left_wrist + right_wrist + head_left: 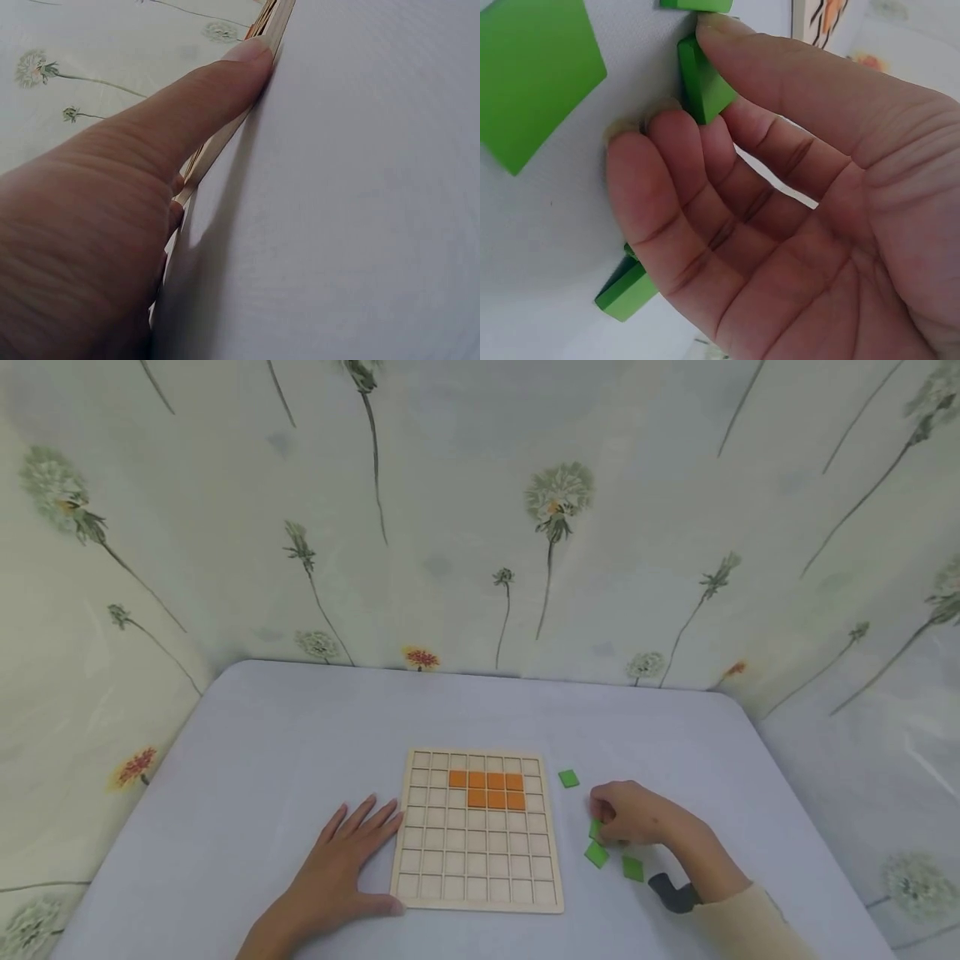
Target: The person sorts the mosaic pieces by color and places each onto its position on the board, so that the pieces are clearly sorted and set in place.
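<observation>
A light wooden grid board (433,863) lies flat on the table, with several orange square tiles (496,790) in two rows of its upper cells. My left hand (337,870) rests at the board's left side, fingers spread and straight. In the left wrist view its thumb (202,105) lies against the board's edge. To the right of the board, my right hand (633,814) bends down over the green tiles. Its thumb and curled fingers pinch a green tile (706,84) in the right wrist view; the index fingertip is hidden.
Loose green tiles lie right of the board: one (569,778) beyond my right hand, others (597,854) (633,869) nearer me. A dark curved piece (673,893) is by my right wrist. Flower-patterned cloth (450,527) hangs behind the white table (300,727).
</observation>
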Available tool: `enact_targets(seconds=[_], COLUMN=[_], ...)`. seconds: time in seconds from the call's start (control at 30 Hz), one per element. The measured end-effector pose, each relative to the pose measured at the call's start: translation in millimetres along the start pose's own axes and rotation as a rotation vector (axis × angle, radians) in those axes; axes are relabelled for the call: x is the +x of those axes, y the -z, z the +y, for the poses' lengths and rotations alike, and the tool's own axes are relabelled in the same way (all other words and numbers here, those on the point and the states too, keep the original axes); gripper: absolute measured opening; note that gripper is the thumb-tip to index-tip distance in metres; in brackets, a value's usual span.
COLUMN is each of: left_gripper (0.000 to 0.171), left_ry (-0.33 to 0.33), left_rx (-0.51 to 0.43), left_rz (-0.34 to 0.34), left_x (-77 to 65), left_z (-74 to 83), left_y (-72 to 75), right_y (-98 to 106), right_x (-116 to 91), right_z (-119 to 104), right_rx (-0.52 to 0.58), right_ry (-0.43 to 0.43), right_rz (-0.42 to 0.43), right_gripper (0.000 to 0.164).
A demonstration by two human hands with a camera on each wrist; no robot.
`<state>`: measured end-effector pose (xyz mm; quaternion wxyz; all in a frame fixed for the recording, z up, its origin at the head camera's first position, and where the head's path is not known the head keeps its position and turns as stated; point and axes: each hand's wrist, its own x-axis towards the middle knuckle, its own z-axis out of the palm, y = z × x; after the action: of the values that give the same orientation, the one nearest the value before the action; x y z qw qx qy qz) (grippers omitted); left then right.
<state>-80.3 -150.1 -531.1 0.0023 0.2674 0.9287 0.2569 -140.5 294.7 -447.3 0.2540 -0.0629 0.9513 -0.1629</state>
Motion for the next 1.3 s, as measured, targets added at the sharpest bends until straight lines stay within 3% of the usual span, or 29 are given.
enact_targets(seconds=[0.27,0.53,0.83,1.17,1.3], left_gripper=[0.116,0.118,0.118,0.118,0.117], left_ry=[-0.006,0.045,0.042,0.049,0.05], left_rx=[-0.007,-0.012,-0.013,0.001,0.0], left_rz=[0.014,-0.056,-0.058,-0.063,-0.06], left_x=[-0.7,0.4,0.8,1.2,1.2], left_z=[-1.7,-0.9,-1.1,-0.9,-0.2], left_y=[-2.3,-0.9,-0.6,-1.0,-0.4], right_y=[-1.3,-1.1,2.3,9.5,10.9], right_x=[-0.4,0.4,-0.2,-4.0,-2.8], right_z=[-3.9,-6.2,-8.8,-33.3,-43.8], right_rx=[-0.013,-0.013,-0.018,-0.038,-0.039], right_ry=[0.033,0.077,0.112,0.14,0.214], right_rz=[0.034,0.067,0.077,0.096,0.106], right_gripper=[0.025,0.019,0.018,0.02,0.021])
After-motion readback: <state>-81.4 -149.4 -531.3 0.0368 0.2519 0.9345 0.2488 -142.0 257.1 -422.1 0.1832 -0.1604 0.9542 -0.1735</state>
